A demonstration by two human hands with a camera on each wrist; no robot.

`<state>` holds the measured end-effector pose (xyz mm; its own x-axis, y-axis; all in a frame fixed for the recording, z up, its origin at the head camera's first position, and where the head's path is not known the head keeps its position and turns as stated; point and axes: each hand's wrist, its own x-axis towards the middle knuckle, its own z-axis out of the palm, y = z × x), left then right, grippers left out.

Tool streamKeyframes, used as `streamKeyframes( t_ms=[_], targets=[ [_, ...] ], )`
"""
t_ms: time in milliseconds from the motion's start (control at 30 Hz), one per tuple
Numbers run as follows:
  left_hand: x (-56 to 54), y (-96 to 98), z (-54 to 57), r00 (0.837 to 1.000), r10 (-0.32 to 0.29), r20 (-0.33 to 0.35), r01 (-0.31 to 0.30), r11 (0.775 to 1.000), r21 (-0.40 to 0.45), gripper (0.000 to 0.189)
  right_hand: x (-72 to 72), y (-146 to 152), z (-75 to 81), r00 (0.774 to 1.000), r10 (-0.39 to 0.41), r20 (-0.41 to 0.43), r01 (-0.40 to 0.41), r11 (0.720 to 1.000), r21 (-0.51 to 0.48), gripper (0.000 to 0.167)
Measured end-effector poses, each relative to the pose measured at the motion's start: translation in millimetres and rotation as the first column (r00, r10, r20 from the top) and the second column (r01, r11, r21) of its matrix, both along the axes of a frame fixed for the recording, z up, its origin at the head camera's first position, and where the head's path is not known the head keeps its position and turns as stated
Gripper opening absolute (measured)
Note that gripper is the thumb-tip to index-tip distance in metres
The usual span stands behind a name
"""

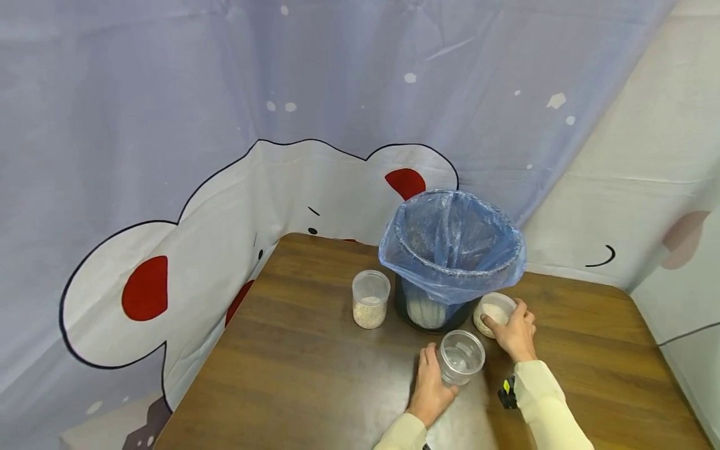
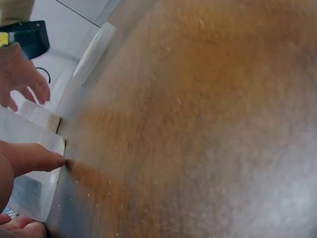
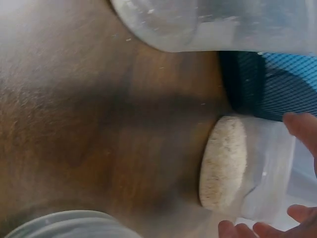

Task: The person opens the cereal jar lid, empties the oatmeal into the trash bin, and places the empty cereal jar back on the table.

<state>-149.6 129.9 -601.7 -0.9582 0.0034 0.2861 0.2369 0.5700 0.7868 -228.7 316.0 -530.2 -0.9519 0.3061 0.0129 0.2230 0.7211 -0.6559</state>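
Note:
My left hand (image 1: 432, 387) holds an uncapped clear plastic jar (image 1: 462, 353) from its left side; a finger lies along the jar wall (image 2: 29, 191) in the left wrist view. No contents show inside. Farther right, my right hand (image 1: 516, 331) spans a second clear jar (image 1: 495, 312), partly filled with pale grains that look like rice (image 3: 224, 166). In the right wrist view its thumb (image 3: 302, 130) overlaps the rim on one side and the fingertips lie at the other.
A mesh bin (image 1: 427, 312) lined with a blue plastic bag (image 1: 450, 281) stands behind the hands. Left of it is another clear jar (image 1: 370, 300) with pale grains. Round clear rims (image 3: 69, 225) show low in the right wrist view. A patterned curtain (image 1: 315, 69) borders the wooden table (image 1: 292, 375).

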Motion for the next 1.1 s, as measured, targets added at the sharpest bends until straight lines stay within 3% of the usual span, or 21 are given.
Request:
streamKeyframes(
  t_ms=[267,667,800,967,1100],
  targets=[
    [1.3,4.7,-0.2,1.0,0.0,-0.003,0.0,0.999,0.033,0.089,-5.3,5.6,-9.1,1.0,-0.024,-0.015,0.024,1.0,0.008,0.097],
    [2.0,5.8,-3.1,0.999,0.017,-0.035,-0.016,1.0,0.023,0.09,-2.7,6.6,-6.5,0.996,-0.067,-0.054,0.065,0.998,-0.026,0.097],
    [3.2,4.8,-3.3,1.0,0.021,-0.018,-0.02,0.999,0.031,0.09,5.6,2.8,1.1,0.992,-0.099,-0.077,0.095,0.994,-0.059,0.1],
    [3.3,3.9,-4.8,0.996,0.043,-0.084,-0.042,0.999,0.013,0.091,22.1,-5.5,13.7,0.982,-0.137,-0.127,0.127,0.988,-0.089,0.1],
    [3.1,1.1,-4.2,0.995,0.041,-0.088,-0.04,0.999,0.01,0.091,34.8,-12.4,18.2,0.976,-0.14,-0.167,0.127,0.988,-0.085,0.099]
  ],
)
